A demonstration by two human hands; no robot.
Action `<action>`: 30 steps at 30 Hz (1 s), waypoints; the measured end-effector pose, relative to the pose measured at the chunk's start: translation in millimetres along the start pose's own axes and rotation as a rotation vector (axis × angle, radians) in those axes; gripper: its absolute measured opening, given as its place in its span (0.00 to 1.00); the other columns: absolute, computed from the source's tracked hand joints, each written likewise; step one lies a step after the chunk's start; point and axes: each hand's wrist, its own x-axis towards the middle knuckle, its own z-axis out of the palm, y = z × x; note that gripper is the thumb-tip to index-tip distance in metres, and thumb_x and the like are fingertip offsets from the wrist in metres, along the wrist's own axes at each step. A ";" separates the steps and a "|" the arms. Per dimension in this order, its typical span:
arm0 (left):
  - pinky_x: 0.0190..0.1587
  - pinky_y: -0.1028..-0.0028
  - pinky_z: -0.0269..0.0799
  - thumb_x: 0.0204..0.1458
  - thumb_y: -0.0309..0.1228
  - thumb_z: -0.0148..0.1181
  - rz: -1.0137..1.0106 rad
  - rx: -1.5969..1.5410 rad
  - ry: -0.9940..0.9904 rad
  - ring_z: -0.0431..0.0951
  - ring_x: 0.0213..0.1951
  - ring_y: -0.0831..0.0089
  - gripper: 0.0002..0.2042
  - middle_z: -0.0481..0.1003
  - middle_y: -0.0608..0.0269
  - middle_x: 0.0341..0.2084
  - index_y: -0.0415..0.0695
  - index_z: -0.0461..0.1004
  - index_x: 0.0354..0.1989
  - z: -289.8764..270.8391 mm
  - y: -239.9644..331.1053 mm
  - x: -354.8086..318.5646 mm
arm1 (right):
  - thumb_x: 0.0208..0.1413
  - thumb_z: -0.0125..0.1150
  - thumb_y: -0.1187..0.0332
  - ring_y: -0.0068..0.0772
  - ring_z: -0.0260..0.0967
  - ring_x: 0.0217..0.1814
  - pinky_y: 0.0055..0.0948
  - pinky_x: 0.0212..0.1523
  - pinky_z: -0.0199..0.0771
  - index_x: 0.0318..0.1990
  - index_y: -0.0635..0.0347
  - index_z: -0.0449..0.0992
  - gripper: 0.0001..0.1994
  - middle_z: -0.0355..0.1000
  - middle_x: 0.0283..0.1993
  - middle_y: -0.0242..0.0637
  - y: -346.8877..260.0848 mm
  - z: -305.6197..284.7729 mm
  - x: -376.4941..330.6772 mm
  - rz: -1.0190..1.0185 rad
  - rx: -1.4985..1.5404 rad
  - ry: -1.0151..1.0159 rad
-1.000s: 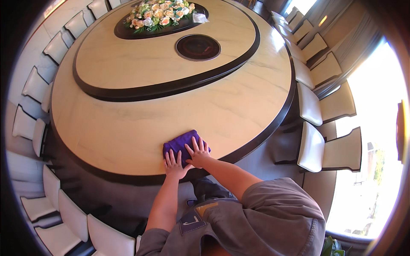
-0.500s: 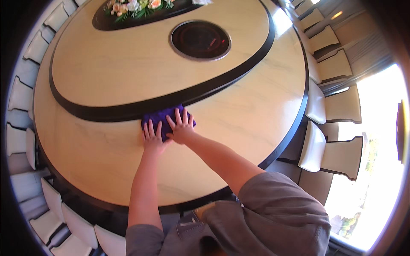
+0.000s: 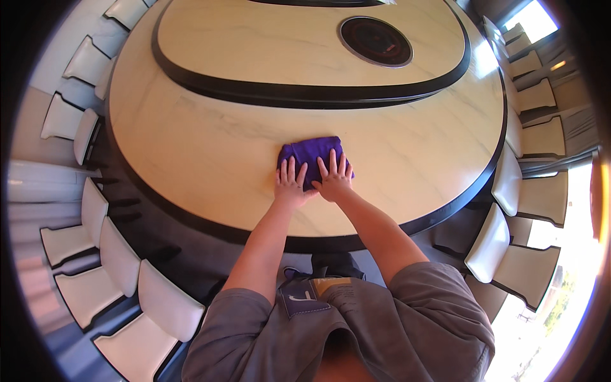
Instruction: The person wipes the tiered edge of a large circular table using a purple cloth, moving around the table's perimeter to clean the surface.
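Note:
A folded purple cloth lies flat on the cream, marble-patterned tabletop, between the table's near edge and the raised centre. My left hand presses on the cloth's near left part, fingers spread and stretched forward. On the near right part rests my right hand, palm down, its fingers also apart. The thumbs come close together at the cloth's near edge. Both hands lie on top of the cloth rather than gripping it. The palms' undersides are hidden.
A raised, black-rimmed centre section carries a round dark hotplate. White chairs line both sides, such as one at lower left and another at right. The table's dark near edge runs beneath my forearms. Bright windows stand at right.
Both hands and the cloth have moved back toward me, away from the raised section's black rim. The view has shifted, so the flowers at the top have left it.

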 end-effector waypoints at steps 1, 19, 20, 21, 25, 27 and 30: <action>0.69 0.53 0.26 0.47 0.70 0.42 0.003 0.027 -0.017 0.24 0.71 0.54 0.48 0.26 0.53 0.71 0.57 0.36 0.72 11.3 -1.4 -20.1 | 0.57 0.46 0.39 0.63 0.19 0.76 0.63 0.68 0.30 0.72 0.40 0.41 0.40 0.22 0.76 0.48 -8.2 8.6 -20.2 -0.001 -0.004 -0.018; 0.69 0.54 0.26 0.47 0.70 0.44 0.049 -0.041 -0.017 0.24 0.72 0.57 0.46 0.26 0.57 0.71 0.65 0.36 0.72 68.4 -53.7 -131.0 | 0.55 0.47 0.38 0.69 0.17 0.74 0.69 0.66 0.31 0.73 0.41 0.35 0.43 0.17 0.75 0.51 -93.8 50.3 -108.3 0.032 -0.011 -0.146; 0.69 0.54 0.26 0.48 0.69 0.44 0.046 -0.058 -0.005 0.24 0.72 0.57 0.45 0.26 0.57 0.71 0.65 0.36 0.72 63.2 -58.6 -115.3 | 0.55 0.47 0.37 0.69 0.18 0.75 0.69 0.66 0.31 0.73 0.41 0.35 0.43 0.17 0.75 0.50 -92.7 46.4 -90.0 0.033 -0.016 -0.143; 0.69 0.54 0.26 0.48 0.68 0.44 0.042 -0.072 0.014 0.24 0.72 0.57 0.45 0.26 0.57 0.72 0.65 0.36 0.72 55.6 -65.5 -97.2 | 0.55 0.47 0.37 0.69 0.18 0.75 0.69 0.66 0.32 0.73 0.41 0.35 0.44 0.18 0.75 0.50 -93.5 36.3 -68.9 0.032 -0.021 -0.134; 0.69 0.53 0.27 0.45 0.67 0.51 0.049 -0.061 0.082 0.26 0.72 0.57 0.46 0.28 0.57 0.72 0.65 0.40 0.71 11.2 -85.1 -24.5 | 0.56 0.46 0.37 0.68 0.17 0.75 0.68 0.66 0.31 0.72 0.39 0.34 0.43 0.17 0.75 0.49 -92.1 -1.4 8.2 0.068 -0.002 -0.136; 0.69 0.53 0.27 0.41 0.68 0.54 0.088 -0.001 0.054 0.26 0.72 0.58 0.48 0.29 0.57 0.72 0.66 0.42 0.71 -18.1 -100.6 12.6 | 0.56 0.46 0.39 0.68 0.17 0.74 0.69 0.65 0.33 0.72 0.40 0.36 0.42 0.19 0.75 0.51 -97.1 -13.9 36.4 0.129 0.008 -0.180; 0.69 0.55 0.29 0.39 0.68 0.55 0.139 0.052 0.031 0.27 0.72 0.59 0.50 0.31 0.59 0.72 0.67 0.42 0.71 -51.9 -115.2 56.5 | 0.56 0.47 0.39 0.70 0.19 0.74 0.70 0.65 0.31 0.72 0.41 0.39 0.41 0.22 0.75 0.53 -91.4 -15.3 71.6 0.115 0.103 -0.001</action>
